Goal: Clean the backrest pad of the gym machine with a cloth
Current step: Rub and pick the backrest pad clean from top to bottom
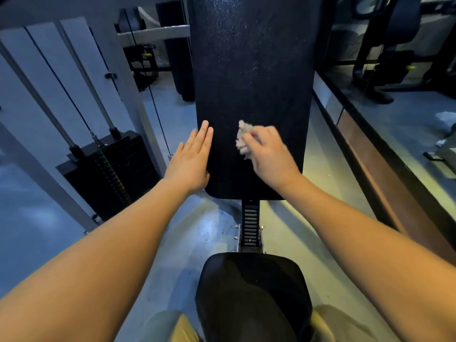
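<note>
The black backrest pad (pixel 251 70) stands upright in the middle of the view, its lower edge just above the seat post. My right hand (pixel 270 156) grips a crumpled pale cloth (pixel 243 139) and holds it against the pad's lower right part. My left hand (pixel 192 159) lies flat with straight fingers on the pad's lower left edge. Part of the cloth is hidden under my right fingers.
A black seat pad (pixel 251 292) sits below, joined by a ribbed adjustment post (pixel 250 223). A black weight stack (pixel 111 174) with guide rods and cables stands at the left. A mirror wall (pixel 394 95) runs along the right. The floor is grey concrete.
</note>
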{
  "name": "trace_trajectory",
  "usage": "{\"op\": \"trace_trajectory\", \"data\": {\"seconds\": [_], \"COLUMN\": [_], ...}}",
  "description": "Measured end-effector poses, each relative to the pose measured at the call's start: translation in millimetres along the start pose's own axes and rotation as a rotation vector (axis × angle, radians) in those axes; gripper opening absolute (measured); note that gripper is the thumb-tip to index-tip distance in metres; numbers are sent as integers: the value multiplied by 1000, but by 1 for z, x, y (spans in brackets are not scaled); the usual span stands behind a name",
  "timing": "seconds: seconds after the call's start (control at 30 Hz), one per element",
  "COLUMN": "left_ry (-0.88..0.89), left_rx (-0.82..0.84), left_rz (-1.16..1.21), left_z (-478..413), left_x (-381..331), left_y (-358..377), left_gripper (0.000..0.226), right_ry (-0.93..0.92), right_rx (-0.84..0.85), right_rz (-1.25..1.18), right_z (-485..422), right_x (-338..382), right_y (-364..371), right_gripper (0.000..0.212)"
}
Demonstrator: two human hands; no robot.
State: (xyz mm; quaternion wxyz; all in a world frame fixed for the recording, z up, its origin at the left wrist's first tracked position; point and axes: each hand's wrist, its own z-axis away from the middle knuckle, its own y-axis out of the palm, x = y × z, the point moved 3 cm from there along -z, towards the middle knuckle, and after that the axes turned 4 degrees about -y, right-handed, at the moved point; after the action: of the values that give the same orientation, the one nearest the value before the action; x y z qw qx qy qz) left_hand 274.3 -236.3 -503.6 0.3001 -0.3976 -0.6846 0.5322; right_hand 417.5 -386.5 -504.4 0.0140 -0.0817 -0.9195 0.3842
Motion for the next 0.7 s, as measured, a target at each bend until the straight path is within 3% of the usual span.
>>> {"op": "trace_trajectory", "data": {"seconds": [0.1,0.23,0.3,0.4,0.47,0.53,0.6,0.7], "left_ry": [0,22,33,-33,-68,-67,-70,-119], "left_rx": [-53,-154,-204,-247,-245,-219,-195,-143], "left_rz": [69,154,185,269,323,345,366,387], "left_z": [10,24,30,35,35,33,30,33], "left_x": [3,12,16,25,30,34,36,34], "left_y": [15,35,42,46,45,42,39,37], "left_gripper": [107,94,85,74,72,73,73,71], "right_ry": [10,-279,-328,-224,-124,-50,-64,-175], "right_rx": [-36,274,336,148,-72,-150,-59,240], "right_rz": [10,-7,-21,-52,-73,-74,-68,-46], "right_z": [11,84,93,56,13,-15,-15,37], "right_x": [12,46,46,37,29,29,39,57], "right_y": [17,75,78,58,42,42,56,79], "right_gripper": [38,40,48,55,46,36,32,38]}}
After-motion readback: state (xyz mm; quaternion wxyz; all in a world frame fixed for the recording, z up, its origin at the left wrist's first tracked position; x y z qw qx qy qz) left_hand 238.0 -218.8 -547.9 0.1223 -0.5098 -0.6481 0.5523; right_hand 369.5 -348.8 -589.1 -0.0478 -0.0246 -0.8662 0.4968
